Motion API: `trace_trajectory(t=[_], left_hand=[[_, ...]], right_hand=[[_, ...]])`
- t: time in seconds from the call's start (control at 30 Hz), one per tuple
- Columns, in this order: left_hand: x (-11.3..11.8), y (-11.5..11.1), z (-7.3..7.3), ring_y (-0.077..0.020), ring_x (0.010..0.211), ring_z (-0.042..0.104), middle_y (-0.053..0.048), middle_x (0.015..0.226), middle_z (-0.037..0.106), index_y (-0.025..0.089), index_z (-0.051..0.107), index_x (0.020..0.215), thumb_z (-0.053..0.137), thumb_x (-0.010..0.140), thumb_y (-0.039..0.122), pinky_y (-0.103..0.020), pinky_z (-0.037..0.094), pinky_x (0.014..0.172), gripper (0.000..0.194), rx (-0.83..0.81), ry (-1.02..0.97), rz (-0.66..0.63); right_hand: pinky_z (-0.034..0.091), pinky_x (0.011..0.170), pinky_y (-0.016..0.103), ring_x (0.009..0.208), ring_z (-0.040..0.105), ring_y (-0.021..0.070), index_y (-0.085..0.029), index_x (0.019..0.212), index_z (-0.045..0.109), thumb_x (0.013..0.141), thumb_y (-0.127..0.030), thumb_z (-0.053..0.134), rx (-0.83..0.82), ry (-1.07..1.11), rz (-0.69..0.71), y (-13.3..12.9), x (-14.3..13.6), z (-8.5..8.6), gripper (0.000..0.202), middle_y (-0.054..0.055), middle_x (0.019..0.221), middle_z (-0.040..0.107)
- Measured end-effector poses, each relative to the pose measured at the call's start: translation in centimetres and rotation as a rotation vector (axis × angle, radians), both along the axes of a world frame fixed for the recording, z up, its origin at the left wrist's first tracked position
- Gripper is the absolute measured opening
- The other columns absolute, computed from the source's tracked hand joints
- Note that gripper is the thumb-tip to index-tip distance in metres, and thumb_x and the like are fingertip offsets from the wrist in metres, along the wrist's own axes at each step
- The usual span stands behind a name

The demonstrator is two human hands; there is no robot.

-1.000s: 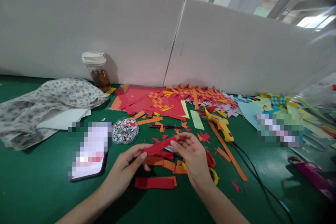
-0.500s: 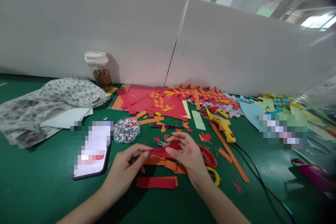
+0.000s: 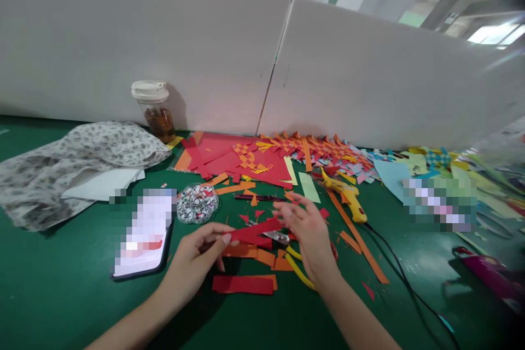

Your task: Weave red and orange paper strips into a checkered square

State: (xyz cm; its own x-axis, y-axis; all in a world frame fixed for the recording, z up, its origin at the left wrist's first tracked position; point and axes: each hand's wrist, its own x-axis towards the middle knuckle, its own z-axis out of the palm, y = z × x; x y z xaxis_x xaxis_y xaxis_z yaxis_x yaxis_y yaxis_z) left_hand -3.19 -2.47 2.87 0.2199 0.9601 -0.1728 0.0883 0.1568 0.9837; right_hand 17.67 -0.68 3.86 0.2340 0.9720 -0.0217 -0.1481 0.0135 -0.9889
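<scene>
Between the thumb and fingers of my left hand (image 3: 207,249) are red paper strips (image 3: 258,228), pinched at their left end and fanned apart toward the right. My right hand (image 3: 305,232) is off to the right of the strips' far end, its fingers open and spread. Under the hands lie orange paper strips (image 3: 266,258). Nearer me, a red strip (image 3: 243,284) rests on an orange one. A metal tool with yellow handles (image 3: 302,272) is partly covered by my right hand.
A yellow glue gun (image 3: 348,199) with a black cord lies right, by a long orange strip (image 3: 365,246). To the left are a phone (image 3: 145,235) and a clear flower-shaped case (image 3: 197,203). Woven paper fish (image 3: 315,147), a cup (image 3: 153,112) and cloth (image 3: 82,147) line the back.
My right hand has let go of the red paper and moved right and up, fingers spreading. The strips now fan apart in my left hand, which has stayed in place.
</scene>
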Motion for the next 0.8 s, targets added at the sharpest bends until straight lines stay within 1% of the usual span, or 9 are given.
trace_trajectory(t=[0.07, 0.1, 0.2, 0.27, 0.43, 0.57, 0.6, 0.67, 0.8], left_hand=[[0.0, 0.1, -0.1, -0.01, 0.046, 0.051, -0.004, 0.079, 0.069, 0.018, 0.06, 0.092, 0.053, 0.077, 0.039, -0.024, 0.044, 0.051, 0.026, -0.019, -0.017, 0.018], [0.0, 0.1, -0.1, -0.0103, 0.046, 0.05, -0.004, 0.075, 0.069, 0.018, 0.059, 0.092, 0.053, 0.077, 0.039, -0.024, 0.044, 0.051, 0.026, -0.025, -0.024, 0.022], [0.0, 0.2, -0.2, -0.013, 0.049, 0.053, 0.002, 0.054, 0.06, 0.018, 0.057, 0.094, 0.052, 0.079, 0.039, -0.026, 0.044, 0.055, 0.026, -0.024, -0.05, 0.018], [0.0, 0.2, -0.2, -0.0137, 0.05, 0.053, 0.006, 0.046, 0.052, 0.019, 0.055, 0.093, 0.052, 0.079, 0.039, -0.025, 0.043, 0.056, 0.025, -0.019, -0.061, 0.026], [0.0, 0.4, -0.3, -0.0106, 0.045, 0.05, 0.007, 0.049, 0.052, 0.02, 0.049, 0.08, 0.055, 0.079, 0.039, -0.023, 0.037, 0.052, 0.02, 0.006, -0.045, 0.091], [-0.2, 0.4, -0.5, -0.0118, 0.043, 0.051, 0.01, 0.041, 0.046, 0.021, 0.046, 0.078, 0.054, 0.08, 0.038, -0.023, 0.038, 0.051, 0.018, 0.0, -0.068, 0.106], [-0.3, 0.4, -0.5, -0.0119, 0.043, 0.051, 0.01, 0.04, 0.046, 0.021, 0.046, 0.078, 0.054, 0.08, 0.037, -0.023, 0.039, 0.051, 0.018, 0.0, -0.081, 0.102], [-0.3, 0.4, -0.6, -0.0105, 0.043, 0.05, 0.008, 0.045, 0.053, 0.021, 0.047, 0.078, 0.055, 0.08, 0.037, -0.022, 0.039, 0.049, 0.018, 0.006, -0.107, 0.099], [-0.3, 0.4, -0.8, -0.0067, 0.039, 0.047, 0.002, 0.066, 0.067, 0.02, 0.046, 0.074, 0.056, 0.079, 0.036, -0.02, 0.038, 0.044, 0.019, 0.043, -0.133, 0.09]], right_hand=[[0.052, 0.067, 0.029, 0.073, 0.064, 0.0174, -0.02, 0.104, 0.054, 0.061, -0.03, 0.078, -0.042, -0.024, 0.113, -0.2, -0.4, 0.0, 0.051, 0.003, 0.08, 0.068], [0.052, 0.066, 0.028, 0.07, 0.064, 0.016, -0.02, 0.103, 0.055, 0.059, -0.029, 0.079, -0.049, -0.037, 0.133, -0.3, -0.5, 0.0, 0.051, 0.001, 0.075, 0.067], [0.053, 0.063, 0.027, 0.063, 0.062, 0.0141, -0.02, 0.1, 0.058, 0.059, -0.029, 0.079, -0.045, -0.057, 0.091, -0.5, -0.7, -0.2, 0.046, -0.002, 0.069, 0.065], [0.054, 0.061, 0.028, 0.063, 0.062, 0.0146, -0.019, 0.097, 0.06, 0.06, -0.03, 0.078, -0.054, -0.062, 0.068, -0.5, -0.6, -0.4, 0.043, -0.001, 0.069, 0.064], [0.053, 0.065, 0.026, 0.066, 0.061, 0.0135, -0.019, 0.086, 0.066, 0.059, -0.029, 0.079, -0.058, -0.107, 0.048, -0.4, -0.3, -0.9, 0.031, 0.0, 0.072, 0.065], [0.052, 0.067, 0.026, 0.07, 0.062, 0.0144, -0.02, 0.082, 0.068, 0.057, -0.028, 0.08, -0.059, -0.102, 0.037, -0.3, -0.4, -1.0, 0.029, 0.001, 0.073, 0.065], [0.052, 0.067, 0.026, 0.07, 0.062, 0.0145, -0.02, 0.082, 0.069, 0.057, -0.028, 0.08, -0.063, -0.103, 0.036, -0.3, -0.5, -1.0, 0.028, 0.001, 0.073, 0.066], [0.053, 0.067, 0.027, 0.071, 0.062, 0.0146, -0.02, 0.081, 0.069, 0.056, -0.028, 0.08, -0.069, -0.107, 0.032, -0.3, -0.5, -0.9, 0.028, 0.001, 0.075, 0.066], [0.053, 0.068, 0.027, 0.069, 0.062, 0.0146, -0.018, 0.08, 0.069, 0.055, -0.029, 0.08, -0.09, -0.103, 0.064, -0.3, -0.4, -0.8, 0.029, 0.002, 0.074, 0.067]])
